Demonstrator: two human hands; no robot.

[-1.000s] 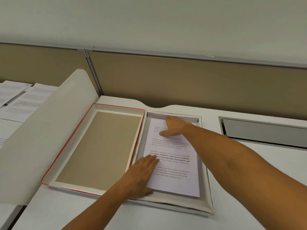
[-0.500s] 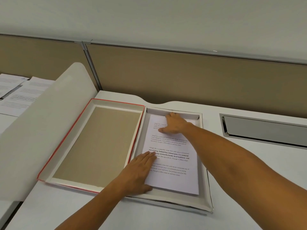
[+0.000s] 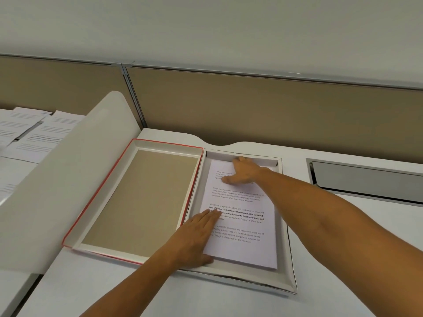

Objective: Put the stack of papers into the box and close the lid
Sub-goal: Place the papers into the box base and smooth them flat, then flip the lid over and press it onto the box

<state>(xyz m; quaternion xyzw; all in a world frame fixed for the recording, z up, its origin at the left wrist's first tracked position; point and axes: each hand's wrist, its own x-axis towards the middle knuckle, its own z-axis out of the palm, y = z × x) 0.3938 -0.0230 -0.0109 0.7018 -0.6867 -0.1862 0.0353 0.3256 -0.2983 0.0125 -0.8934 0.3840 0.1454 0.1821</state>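
The stack of printed papers (image 3: 245,234) lies flat inside the shallow white box (image 3: 287,259) on the white desk. My left hand (image 3: 194,239) rests flat, fingers together, on the stack's near left edge. At the far end of the stack my right hand (image 3: 243,172) presses down on the top sheet, fingers spread. The lid (image 3: 137,202), red-edged with a brown inside, lies open and face up directly left of the box, touching it.
A curved white divider (image 3: 57,191) rises left of the lid, with loose printed sheets (image 3: 34,136) on the desk behind it. A tan partition wall (image 3: 251,106) runs along the back. A metal cable tray (image 3: 366,179) is recessed in the desk at right.
Both hands stay on the papers in the box; the right hand has slid slightly toward the far end. My view has shifted a little.
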